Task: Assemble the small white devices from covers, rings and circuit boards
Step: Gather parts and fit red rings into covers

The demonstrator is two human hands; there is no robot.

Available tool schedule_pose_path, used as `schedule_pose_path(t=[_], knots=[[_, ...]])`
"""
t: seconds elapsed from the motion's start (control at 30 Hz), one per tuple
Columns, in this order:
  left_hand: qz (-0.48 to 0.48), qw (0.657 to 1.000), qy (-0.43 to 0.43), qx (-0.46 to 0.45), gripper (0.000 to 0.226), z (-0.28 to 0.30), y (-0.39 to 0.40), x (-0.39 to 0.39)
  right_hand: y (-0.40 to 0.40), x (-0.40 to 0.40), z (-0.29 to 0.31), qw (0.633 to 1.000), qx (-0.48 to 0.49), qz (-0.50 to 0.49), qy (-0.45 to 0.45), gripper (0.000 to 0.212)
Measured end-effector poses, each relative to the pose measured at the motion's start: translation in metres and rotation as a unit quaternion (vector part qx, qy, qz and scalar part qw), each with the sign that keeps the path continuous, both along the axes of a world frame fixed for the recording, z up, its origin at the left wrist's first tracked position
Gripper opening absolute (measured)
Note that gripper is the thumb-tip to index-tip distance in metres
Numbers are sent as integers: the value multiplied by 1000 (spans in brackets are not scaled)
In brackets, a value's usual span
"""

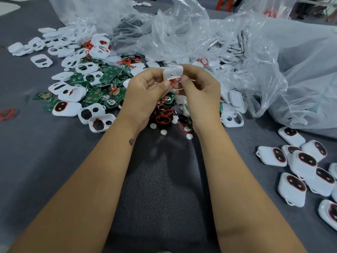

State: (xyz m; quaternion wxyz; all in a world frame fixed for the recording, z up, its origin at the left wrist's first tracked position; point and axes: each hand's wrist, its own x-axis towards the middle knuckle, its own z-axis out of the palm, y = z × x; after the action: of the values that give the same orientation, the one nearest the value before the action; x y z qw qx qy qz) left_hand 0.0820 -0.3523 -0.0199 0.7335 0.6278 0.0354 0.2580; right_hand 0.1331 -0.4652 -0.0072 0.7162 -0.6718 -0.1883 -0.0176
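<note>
Nearest the camera, two bare forearms rise from the bottom edge over the grey table (45, 161) and meet at centre frame.

At the far left edge a loose red ring (7, 114) lies alone on the cloth. In the upper left and left-centre, empty white covers (41, 60) are scattered, mixed with a heap of green circuit boards (109, 75); these parts wait to be used, and there are many of them.

At centre, the left hand (144, 94) has its fingers curled, thumb and fingertips pinching the lower left side of a white cover (173, 73) held up off the table. A red ring (175, 80) sits at the cover's opening. The right hand (198, 90) is curled too, pinching the cover's right side beside the ring. The step in hand looks like seating the ring; no board shows in this cover yet.

Below the hands lies a dark pile of rings and small white discs (163, 132).

Clear plastic bags (273, 57) across the upper right hold more white parts.

At lower right, a cluster of finished devices (291, 189) lies together, so a modest batch seems done and far more remains.
</note>
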Motion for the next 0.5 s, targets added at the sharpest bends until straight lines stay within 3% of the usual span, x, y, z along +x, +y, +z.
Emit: schedule_pose_path(t=[0.1,0.3,0.37,0.5], knots=[[11,1000,1,-25,15,-1,0,0,1,-3,1,998,-14,-57,-9,11],[13,999,42,-2,5,1,-4,1,4,-8,1,996,-81,-25,0,12],[12,998,55,-19,16,3,-4,1,5,-9,1,996,-82,-21,9,11],[66,994,57,67,33,0,-8,1,9,-10,-2,996,-84,-8,35,8]])
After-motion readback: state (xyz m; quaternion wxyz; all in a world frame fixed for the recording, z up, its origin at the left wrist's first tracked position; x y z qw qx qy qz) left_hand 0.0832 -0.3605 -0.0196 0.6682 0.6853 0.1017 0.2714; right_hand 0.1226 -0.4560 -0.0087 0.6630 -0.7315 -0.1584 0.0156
